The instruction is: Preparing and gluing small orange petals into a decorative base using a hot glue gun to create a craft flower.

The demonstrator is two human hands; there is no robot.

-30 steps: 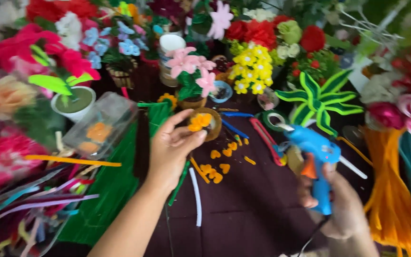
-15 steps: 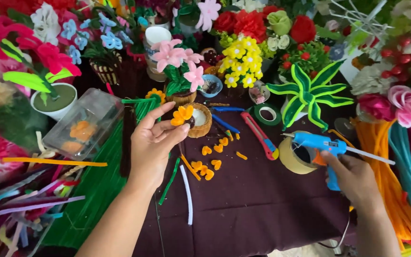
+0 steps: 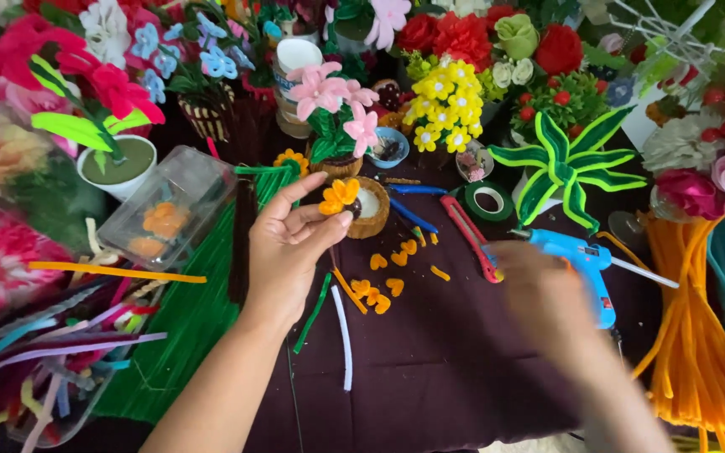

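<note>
A small orange flower [image 3: 339,195] sits pinched in the fingertips of the left hand [image 3: 289,247], at centre frame above the dark desk [image 3: 438,369]. Right of centre, the blurred right hand [image 3: 547,294] covers the blue glue gun [image 3: 585,260]; its grip cannot be told. Orange petals [image 3: 383,285] lie between them.

I'm sitting at a craft worktable [image 3: 463,377] under a dark cloth, a handmade-flower workshop by the look of it. Finished pipe-cleaner flowers [image 3: 446,105] are crowding the back, bundles of orange stems [image 3: 698,335] and green stems [image 3: 186,310] are lying at the sides, and a blue glue gun [image 3: 585,260] is resting nearby.
</note>
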